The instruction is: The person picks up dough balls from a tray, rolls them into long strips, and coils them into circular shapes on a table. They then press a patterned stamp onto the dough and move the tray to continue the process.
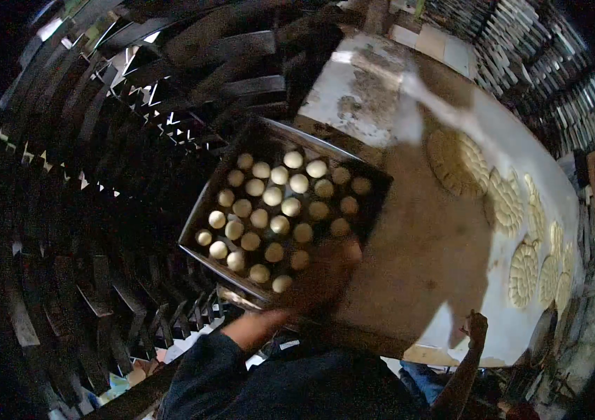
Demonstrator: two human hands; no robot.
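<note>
One of the person's hands (322, 276) grips the near edge of a dark tray (203, 213) of dough balls (280, 225) over the tabletop (423, 238); can't tell about the other.

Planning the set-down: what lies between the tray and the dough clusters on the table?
Head view: bare, shadowed tabletop separates the tray from the dough clusters.

Dim; fisheye edges dark; motion blur throughout

Head view, steeply downward, close over tray (199, 234), perhaps tilted
</note>
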